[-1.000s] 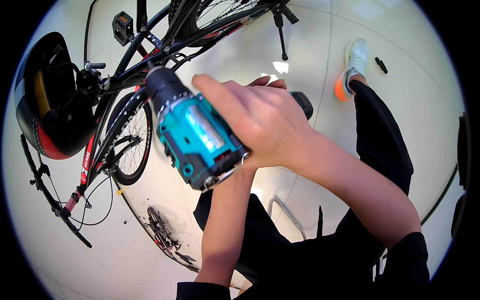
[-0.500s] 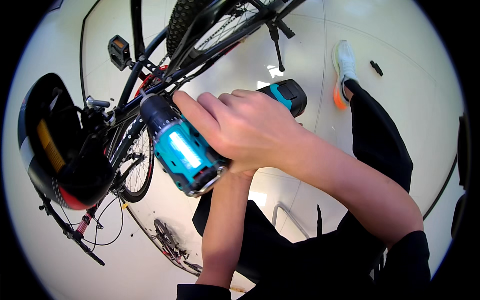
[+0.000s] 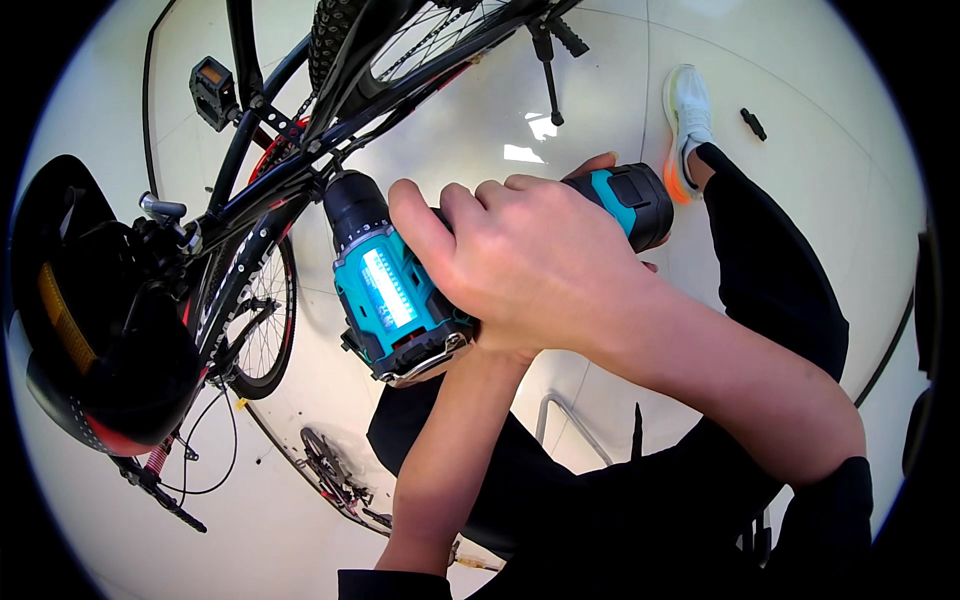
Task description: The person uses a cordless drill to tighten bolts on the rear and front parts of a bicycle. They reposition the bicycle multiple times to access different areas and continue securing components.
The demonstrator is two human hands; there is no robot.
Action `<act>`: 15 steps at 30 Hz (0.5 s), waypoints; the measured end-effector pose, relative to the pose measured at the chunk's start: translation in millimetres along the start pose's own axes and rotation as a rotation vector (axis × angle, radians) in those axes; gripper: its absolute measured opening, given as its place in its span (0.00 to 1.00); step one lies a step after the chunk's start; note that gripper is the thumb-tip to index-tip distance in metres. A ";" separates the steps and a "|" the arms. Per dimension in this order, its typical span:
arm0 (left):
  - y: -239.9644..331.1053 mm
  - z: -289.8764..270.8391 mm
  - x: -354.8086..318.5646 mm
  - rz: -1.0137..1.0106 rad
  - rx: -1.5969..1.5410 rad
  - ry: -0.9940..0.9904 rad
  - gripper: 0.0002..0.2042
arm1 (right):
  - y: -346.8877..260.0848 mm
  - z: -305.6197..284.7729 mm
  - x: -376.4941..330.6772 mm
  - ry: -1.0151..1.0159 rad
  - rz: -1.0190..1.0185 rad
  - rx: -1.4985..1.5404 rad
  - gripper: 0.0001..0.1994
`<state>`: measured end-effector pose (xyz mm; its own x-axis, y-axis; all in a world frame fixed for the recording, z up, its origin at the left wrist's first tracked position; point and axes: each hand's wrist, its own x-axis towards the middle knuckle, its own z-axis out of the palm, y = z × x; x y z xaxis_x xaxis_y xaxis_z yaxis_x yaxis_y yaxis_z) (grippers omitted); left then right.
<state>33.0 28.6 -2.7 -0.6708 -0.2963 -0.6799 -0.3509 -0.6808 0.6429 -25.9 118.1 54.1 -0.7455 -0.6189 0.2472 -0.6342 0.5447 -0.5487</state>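
A teal and black cordless drill (image 3: 385,285) lies across both my hands, its black chuck (image 3: 352,203) toward the bicycle frame (image 3: 290,175). My right hand (image 3: 530,250) is wrapped over the drill's handle, with the index finger stretched along the body. Mostly hidden beneath it, my left hand (image 3: 505,345) supports the drill from below; fingertips show beside the battery (image 3: 640,205). The short bit end reaches the frame tubes near the chainring, but I cannot tell whether it touches.
A black helmet (image 3: 105,320) hangs by the handlebar at left. A pedal (image 3: 213,92) and kickstand (image 3: 552,85) stick out from the bicycle. A small black part (image 3: 753,124) lies on the pale tiled floor beyond my shoe (image 3: 688,120). Another bicycle (image 3: 335,470) stands lower left.
The drill and both hands have shifted right, and the chuck has turned more upward in the view. Bicycle and helmet sit farther left in the view. Both hands keep their hold.
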 end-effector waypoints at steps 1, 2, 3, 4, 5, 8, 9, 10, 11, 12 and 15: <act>-0.9 0.8 0.4 0.002 -0.001 0.002 0.27 | 0.6 1.1 -1.1 0.010 0.003 0.002 0.26; -1.6 0.3 0.3 0.004 0.000 0.005 0.27 | 0.9 1.6 -2.2 0.020 0.005 0.004 0.26; -2.3 0.2 0.2 0.004 0.001 0.007 0.27 | 1.4 0.9 -2.4 0.033 0.004 -0.003 0.26; -2.7 -0.1 0.0 0.006 0.003 0.012 0.27 | 1.9 -0.1 -2.5 0.045 0.004 -0.011 0.26; -2.2 0.7 0.9 0.010 0.004 0.010 0.27 | 2.2 -0.8 -2.6 0.058 0.003 -0.018 0.26; -3.0 -0.5 0.0 0.016 0.002 0.018 0.27 | 2.7 2.4 -3.8 0.136 -0.019 0.002 0.25; -2.5 -0.2 1.4 0.015 0.006 0.015 0.27 | 1.9 4.6 -4.1 0.155 -0.020 -0.009 0.25; -1.5 -0.6 2.6 0.016 0.010 0.012 0.28 | 0.5 7.3 -4.6 0.174 -0.020 -0.021 0.25; -1.7 -1.7 1.6 0.016 0.014 0.016 0.28 | -0.5 8.6 -4.7 0.194 -0.020 -0.032 0.24; -1.8 -2.6 -0.6 0.015 0.013 0.018 0.28 | -1.1 8.1 -4.9 0.176 -0.008 -0.039 0.24; -1.0 -2.4 2.2 0.015 0.023 0.014 0.28 | -1.6 6.9 -4.1 0.139 0.012 -0.041 0.25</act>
<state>33.5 26.9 -5.7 -0.6672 -0.3161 -0.6745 -0.3554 -0.6607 0.6612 -20.5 115.8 48.5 -0.7724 -0.5296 0.3506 -0.6309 0.5758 -0.5200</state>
